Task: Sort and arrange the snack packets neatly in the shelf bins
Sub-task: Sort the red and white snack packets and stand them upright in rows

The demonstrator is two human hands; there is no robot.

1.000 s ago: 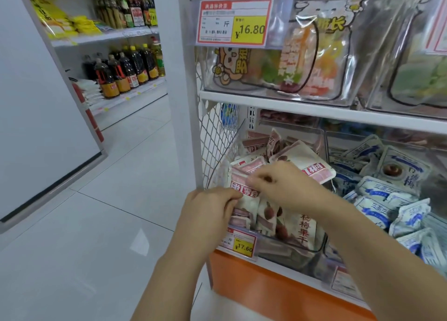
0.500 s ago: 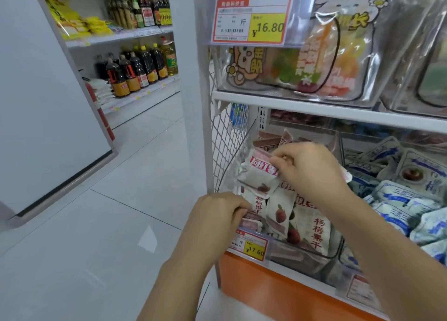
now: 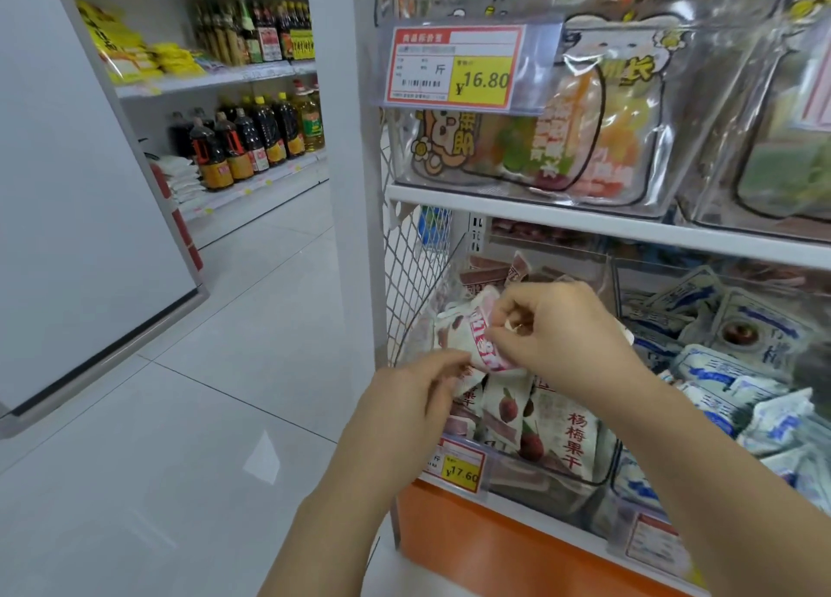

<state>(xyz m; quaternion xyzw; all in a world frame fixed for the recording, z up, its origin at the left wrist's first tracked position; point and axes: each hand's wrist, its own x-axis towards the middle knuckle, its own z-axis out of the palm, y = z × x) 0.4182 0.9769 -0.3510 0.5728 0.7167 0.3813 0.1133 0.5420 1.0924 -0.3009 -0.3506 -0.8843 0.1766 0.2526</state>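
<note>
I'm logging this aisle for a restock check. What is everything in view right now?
held packet: one, white and red, above the left bin.
berry packets: many, white with red fruit, in the clear bin, lower shelf.
blue-and-white packets: many, neighbouring bin on the right.
snack bags: at least two, clear with colourful contents, upper shelf.
16.80 price tag: one, red and yellow, upper shelf.
17.60 price tag: one, red and yellow, bin front.
sauce bottles: several, dark, far shelves.
yellow packets: several, far top shelf.
right hand: one, pinching the held packet.
left hand: one, against the front packets, grip unclear.
</note>
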